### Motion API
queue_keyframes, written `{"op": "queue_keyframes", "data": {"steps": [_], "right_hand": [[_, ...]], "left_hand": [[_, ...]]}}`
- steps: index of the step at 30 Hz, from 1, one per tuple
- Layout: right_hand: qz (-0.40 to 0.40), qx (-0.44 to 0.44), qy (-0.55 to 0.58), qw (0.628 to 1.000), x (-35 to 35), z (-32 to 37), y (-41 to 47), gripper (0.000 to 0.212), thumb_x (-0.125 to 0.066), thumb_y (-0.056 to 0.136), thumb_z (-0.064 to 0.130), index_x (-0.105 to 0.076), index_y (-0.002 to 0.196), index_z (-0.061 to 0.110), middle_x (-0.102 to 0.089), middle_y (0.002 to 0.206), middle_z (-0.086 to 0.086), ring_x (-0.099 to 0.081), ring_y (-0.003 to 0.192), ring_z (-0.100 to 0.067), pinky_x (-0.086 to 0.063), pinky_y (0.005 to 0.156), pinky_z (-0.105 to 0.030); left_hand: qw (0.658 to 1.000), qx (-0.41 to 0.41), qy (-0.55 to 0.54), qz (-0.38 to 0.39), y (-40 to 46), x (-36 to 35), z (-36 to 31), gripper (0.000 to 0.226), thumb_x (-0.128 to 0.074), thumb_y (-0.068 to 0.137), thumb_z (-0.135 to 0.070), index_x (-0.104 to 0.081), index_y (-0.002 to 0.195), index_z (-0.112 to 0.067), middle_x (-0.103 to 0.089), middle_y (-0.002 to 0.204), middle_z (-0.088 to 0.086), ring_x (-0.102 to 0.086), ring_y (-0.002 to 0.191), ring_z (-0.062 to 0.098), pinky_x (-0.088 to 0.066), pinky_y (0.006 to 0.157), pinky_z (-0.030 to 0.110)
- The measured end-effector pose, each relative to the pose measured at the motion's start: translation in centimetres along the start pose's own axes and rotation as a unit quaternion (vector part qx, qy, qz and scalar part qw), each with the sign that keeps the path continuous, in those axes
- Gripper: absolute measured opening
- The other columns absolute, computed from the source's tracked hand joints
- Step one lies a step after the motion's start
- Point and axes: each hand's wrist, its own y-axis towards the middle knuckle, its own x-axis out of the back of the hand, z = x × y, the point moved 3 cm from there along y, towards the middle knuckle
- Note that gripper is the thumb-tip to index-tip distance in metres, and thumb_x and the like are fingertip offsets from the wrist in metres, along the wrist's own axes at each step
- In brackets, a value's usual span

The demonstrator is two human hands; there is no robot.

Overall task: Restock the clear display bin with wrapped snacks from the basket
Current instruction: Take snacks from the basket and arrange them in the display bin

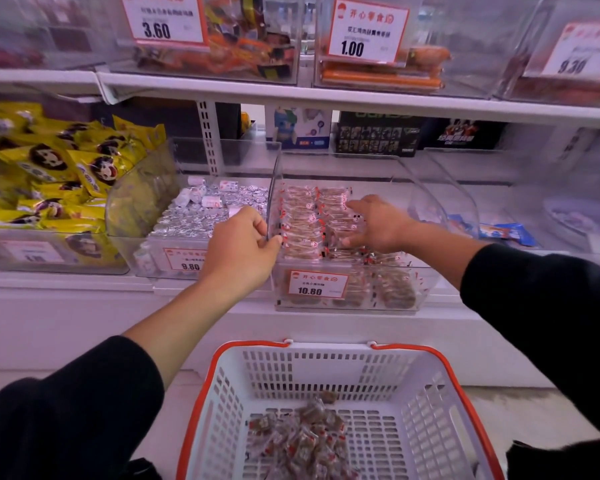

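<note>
The clear display bin (426, 285) sits on the lower shelf with a 10.80 price tag on its front. Rows of brown wrapped snacks (300, 220) with red-and-white wrappers fill it. My left hand (243, 244) pinches the bin's raised clear lid (272, 199) at its lower edge. My right hand (374, 225) lies inside the bin, fingers spread flat on the snacks. Below stands a white basket (426, 420) with orange rim and handles, a small pile of the same wrapped snacks (303, 441) on its bottom.
Left of the bin is a clear bin of silver-wrapped candies (201, 216), then yellow snack bags (49, 174). A clear bin with blue packets (510, 233) stands to the right. The upper shelf (326, 95) carries more bins and price tags overhead.
</note>
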Motion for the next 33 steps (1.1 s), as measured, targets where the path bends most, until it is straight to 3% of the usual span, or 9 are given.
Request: {"op": "queue_keyframes", "data": {"steps": [5,13,17,19,21,23,26,29,33], "right_hand": [[0.144,0.005,-0.021,0.989,-1.8,0.6,0.5,0.085,-0.045,0.1,0.047,0.011,0.156,0.016,0.021,0.162,-0.012,0.006,0.151,-0.031,-0.004,0.121,-0.043],[0.13,-0.009,-0.096,0.987,0.1,1.9,-0.4,0.081,-0.04,0.1,0.052,0.009,0.157,0.02,0.024,0.161,-0.011,0.019,0.148,-0.036,-0.001,0.121,-0.054],[-0.212,0.067,-0.005,0.975,2.9,3.5,-5.2,0.046,-0.049,0.101,0.032,-0.043,0.142,0.011,-0.024,0.159,-0.015,-0.022,0.146,-0.031,-0.028,0.116,-0.044],[-0.446,0.165,0.053,0.878,2.1,4.4,-10.5,0.022,-0.05,0.099,0.024,-0.064,0.111,0.012,-0.06,0.118,-0.007,-0.054,0.108,-0.024,-0.042,0.092,-0.033],[-0.513,0.203,0.099,0.828,-1.8,4.8,-14.3,0.017,-0.051,0.097,0.018,-0.064,0.087,0.013,-0.058,0.083,-0.002,-0.051,0.077,-0.022,-0.038,0.07,-0.034],[-0.391,0.194,0.096,0.895,-7.8,5.2,-15.1,0.016,-0.053,0.094,0.017,-0.067,0.085,0.013,-0.061,0.077,-0.004,-0.056,0.073,-0.027,-0.04,0.065,-0.036],[0.069,0.082,0.085,0.991,-19.1,4.0,-15.2,0.034,-0.06,0.092,0.026,-0.061,0.126,0.017,-0.062,0.121,-0.01,-0.059,0.111,-0.031,-0.047,0.089,-0.037],[0.367,0.006,0.049,0.929,-28.7,0.9,-19.3,0.083,-0.074,0.085,0.034,-0.029,0.152,0.017,-0.033,0.156,-0.008,-0.037,0.139,-0.029,-0.036,0.111,-0.04],[0.462,-0.139,0.055,0.874,-36.4,-3.6,-25.8,0.099,-0.081,0.075,0.044,-0.027,0.152,0.014,-0.037,0.154,-0.01,-0.043,0.135,-0.03,-0.046,0.102,-0.038]], "left_hand": [[1.0,0.009,-0.021,0.021,0.0,-0.3,-0.1,0.028,-0.072,0.088,-0.021,-0.047,0.076,-0.024,-0.06,0.062,-0.004,-0.054,0.057,0.01,-0.032,0.05,0.025],[1.0,0.002,0.01,0.019,-0.8,-0.2,-0.7,0.039,-0.072,0.082,-0.038,-0.04,0.07,-0.02,-0.049,0.061,-0.002,-0.046,0.057,0.019,-0.027,0.049,0.031],[0.98,0.055,0.102,0.163,-1.6,0.2,-0.5,0.047,-0.057,0.08,-0.056,-0.051,0.057,-0.016,-0.049,0.045,-0.004,-0.048,0.043,0.017,-0.031,0.045,0.022],[0.914,0.15,0.158,0.341,-2.9,0.5,0.8,0.046,-0.06,0.074,-0.058,-0.059,0.067,-0.012,-0.049,0.042,-0.004,-0.041,0.033,0.015,-0.034,0.044,0.016],[0.818,0.181,0.225,0.497,-5.1,-0.1,2.0,0.041,-0.063,0.074,-0.054,-0.059,0.072,-0.013,-0.053,0.05,-0.001,-0.04,0.036,0.016,-0.038,0.043,0.018],[0.752,0.16,0.257,0.585,-7.8,-2.3,2.7,0.032,-0.06,0.088,-0.046,-0.063,0.084,-0.014,-0.061,0.068,0.003,-0.052,0.047,0.016,-0.047,0.048,0.022],[0.759,0.111,0.262,0.585,-11.3,-7.6,4.3,0.032,-0.054,0.098,-0.036,-0.061,0.111,-0.008,-0.063,0.088,0.006,-0.064,0.074,0.022,-0.057,0.061,0.031],[0.767,0.116,0.29,0.561,-16.1,-13.1,8.2,0.046,-0.055,0.097,-0.039,-0.056,0.13,-0.007,-0.059,0.127,0.012,-0.061,0.103,0.028,-0.055,0.07,0.034],[0.731,0.204,0.279,0.588,-26.1,-19.4,14.7,0.067,-0.052,0.098,-0.043,-0.034,0.151,-0.007,-0.034,0.157,0.015,-0.044,0.135,0.033,-0.041,0.107,0.038]]}}
